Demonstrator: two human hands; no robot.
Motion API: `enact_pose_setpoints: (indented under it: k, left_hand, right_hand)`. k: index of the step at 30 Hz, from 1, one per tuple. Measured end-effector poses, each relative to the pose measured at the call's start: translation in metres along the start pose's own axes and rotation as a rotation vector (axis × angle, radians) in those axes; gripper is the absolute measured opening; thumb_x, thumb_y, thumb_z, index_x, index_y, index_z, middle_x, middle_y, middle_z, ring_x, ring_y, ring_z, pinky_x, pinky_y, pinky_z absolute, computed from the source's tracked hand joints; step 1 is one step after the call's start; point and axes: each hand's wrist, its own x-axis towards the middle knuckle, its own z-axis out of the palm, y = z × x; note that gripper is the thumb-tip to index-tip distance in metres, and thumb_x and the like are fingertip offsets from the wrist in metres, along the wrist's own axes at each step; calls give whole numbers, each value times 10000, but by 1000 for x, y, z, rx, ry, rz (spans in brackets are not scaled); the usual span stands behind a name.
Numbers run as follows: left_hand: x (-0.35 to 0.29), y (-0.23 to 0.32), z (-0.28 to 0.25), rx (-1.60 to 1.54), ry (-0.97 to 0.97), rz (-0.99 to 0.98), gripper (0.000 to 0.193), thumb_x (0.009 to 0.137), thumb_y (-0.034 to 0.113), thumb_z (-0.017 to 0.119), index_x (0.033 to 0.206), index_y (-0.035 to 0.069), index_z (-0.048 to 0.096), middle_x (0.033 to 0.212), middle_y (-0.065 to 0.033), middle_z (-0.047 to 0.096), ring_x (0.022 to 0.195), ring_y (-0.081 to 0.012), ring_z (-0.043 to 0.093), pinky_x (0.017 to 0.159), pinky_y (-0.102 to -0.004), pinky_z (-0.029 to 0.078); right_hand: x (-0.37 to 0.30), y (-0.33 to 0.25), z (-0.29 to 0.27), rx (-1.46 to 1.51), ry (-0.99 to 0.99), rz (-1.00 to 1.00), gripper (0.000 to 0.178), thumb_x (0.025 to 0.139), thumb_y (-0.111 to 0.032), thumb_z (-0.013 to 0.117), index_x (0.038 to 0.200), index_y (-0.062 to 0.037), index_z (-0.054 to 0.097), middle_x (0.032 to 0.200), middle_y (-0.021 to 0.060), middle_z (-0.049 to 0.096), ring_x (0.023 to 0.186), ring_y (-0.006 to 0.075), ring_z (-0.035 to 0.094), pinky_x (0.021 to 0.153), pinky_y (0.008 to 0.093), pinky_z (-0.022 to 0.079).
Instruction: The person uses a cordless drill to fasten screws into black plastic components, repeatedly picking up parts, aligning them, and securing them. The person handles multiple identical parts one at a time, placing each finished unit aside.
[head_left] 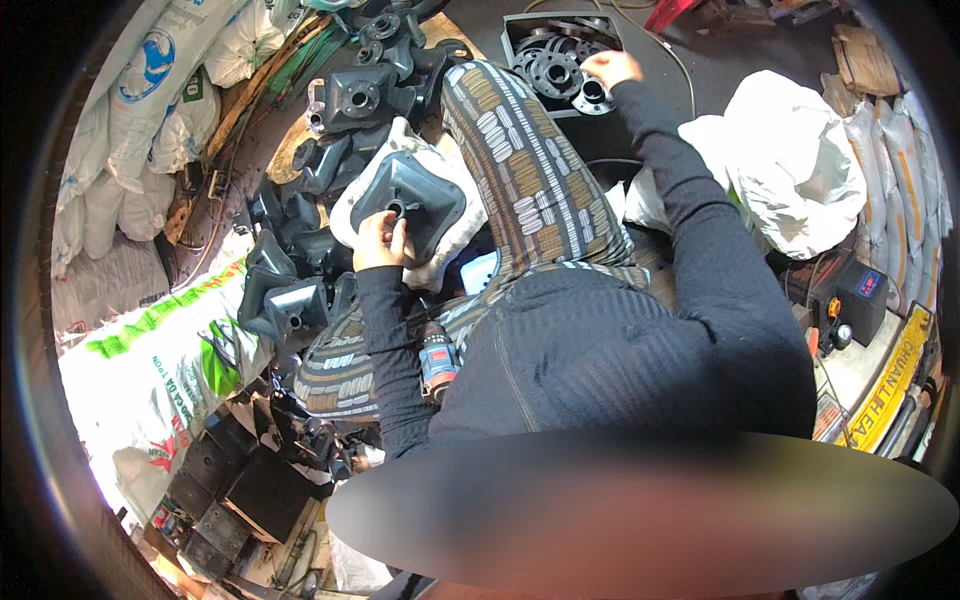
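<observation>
The dark-grey, square-rimmed housing [440,190] lies left of centre on thick white padding [345,215], presumably cushioning it. I see the left hand's [380,242] fingers curled beside its central collar; whether they pinch, I cannot tell. Far right, the right hand [612,70] meets round metal flanges [549,76], seemingly boxed within reach; its grip is unclear.

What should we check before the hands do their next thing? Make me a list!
1. Left hand touching the dark-grey, square, flared part: ok.
2. White, soft-looking pad under that part: ok.
3. Right hand at a round, dark metal flange: ok.
4. Firm grip on that flange: cannot tell.
5. Blue-and-red power drill away from the body: not ok, it lies by the dark left sleeve.
</observation>
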Motion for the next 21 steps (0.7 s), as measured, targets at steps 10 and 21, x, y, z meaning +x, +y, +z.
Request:
enact_pose_setpoints:
  k: [10, 21]
  left_hand:
    - [-44, -13, -30, 113, 319, 14, 202, 793, 179, 671, 974, 91, 648, 881, -79, 645, 664, -189, 621, 600, -294, 500]
    - [-35, -37, -8, -472, 305, -339, 253, 831, 218, 658, 1031, 63, 642, 871, -70, 674, 668, -136, 645, 607, -265, 524]
  right_hand:
    - [-14, -39, 57, -386, -44, -168, 353, 788, -447, 565, 1041, -223, 669, 1013, 85, 664, 936, 287, 632, 810, 421, 494]
    - [-139, -282, 57, 185, -196, -1178, 184, 830, -256, 645, 943, -111, 664, 825, 72, 653, 740, 235, 641, 652, 318, 508]
